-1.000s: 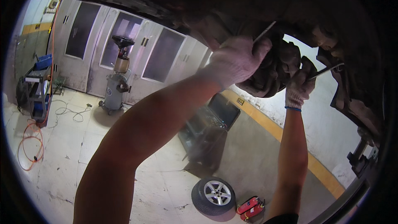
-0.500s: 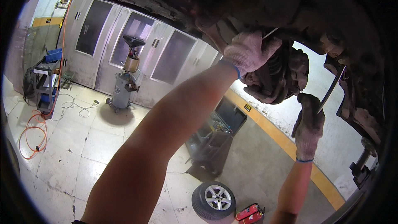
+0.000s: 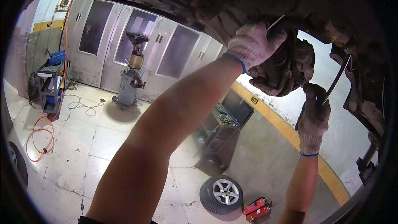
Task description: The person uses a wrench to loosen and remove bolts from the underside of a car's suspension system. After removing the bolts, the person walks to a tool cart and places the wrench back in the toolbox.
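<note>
Both my hands wear pale knit work gloves with blue cuffs, dirty on the fingers, raised under a car's dark underbody [image 3: 178,4]. My left hand [image 3: 256,45] is closed, with a thin, light metal rod [image 3: 275,22] sticking up between thumb and fingers. Its lower part is hidden by the glove. Right behind this hand hangs a dark, grimy suspension assembly [image 3: 282,68]. Lower and to the right, my right hand [image 3: 314,120] is closed around a long, slim metal bar [image 3: 338,79], which slants up to the underbody; its kind I cannot make out.
On the floor lie a wheel [image 3: 226,191] and red fire extinguishers [image 3: 257,209]. An open tool cart [image 3: 224,120] stands below my left arm. Farther left are a grey wheeled drain tank [image 3: 126,87], another cart [image 3: 52,83] and an orange hose [image 3: 41,139]. Grey doors [image 3: 95,33] line the back.
The whole view has shifted a little, so the floor objects sit farther right. Both hands keep nearly the same grip and place against the car parts.
</note>
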{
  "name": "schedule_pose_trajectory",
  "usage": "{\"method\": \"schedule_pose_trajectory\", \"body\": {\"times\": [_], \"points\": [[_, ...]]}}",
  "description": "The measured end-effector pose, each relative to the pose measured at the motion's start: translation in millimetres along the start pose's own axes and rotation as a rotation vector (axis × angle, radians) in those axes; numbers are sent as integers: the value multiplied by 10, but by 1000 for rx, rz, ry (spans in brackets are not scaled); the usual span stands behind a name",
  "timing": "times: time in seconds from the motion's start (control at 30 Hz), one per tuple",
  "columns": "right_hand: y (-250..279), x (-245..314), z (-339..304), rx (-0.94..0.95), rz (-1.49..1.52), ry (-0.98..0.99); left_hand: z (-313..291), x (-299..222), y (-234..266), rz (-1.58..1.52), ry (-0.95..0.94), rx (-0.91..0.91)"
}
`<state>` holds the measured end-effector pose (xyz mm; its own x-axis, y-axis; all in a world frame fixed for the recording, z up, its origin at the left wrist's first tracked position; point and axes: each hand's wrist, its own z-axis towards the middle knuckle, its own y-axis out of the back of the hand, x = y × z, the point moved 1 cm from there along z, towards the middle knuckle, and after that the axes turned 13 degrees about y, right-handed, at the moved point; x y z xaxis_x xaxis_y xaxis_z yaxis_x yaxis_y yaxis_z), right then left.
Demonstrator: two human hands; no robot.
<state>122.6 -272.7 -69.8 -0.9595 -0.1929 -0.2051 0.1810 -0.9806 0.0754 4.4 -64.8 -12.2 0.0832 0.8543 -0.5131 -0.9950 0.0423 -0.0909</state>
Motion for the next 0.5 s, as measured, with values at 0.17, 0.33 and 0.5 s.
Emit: {"method": "schedule_pose_trajectory", "body": {"times": [0.17, 0.33, 0.5], "points": [[-114, -323, -62, -105, 197, 0, -48, -72, 106, 25, 70, 77], [-167, -777, 432, -168, -292, 21, -187, 8, 268, 84, 43, 159], [-222, -1301, 741, -164, -174, 343, -260, 49, 342, 127, -52, 127]]}}
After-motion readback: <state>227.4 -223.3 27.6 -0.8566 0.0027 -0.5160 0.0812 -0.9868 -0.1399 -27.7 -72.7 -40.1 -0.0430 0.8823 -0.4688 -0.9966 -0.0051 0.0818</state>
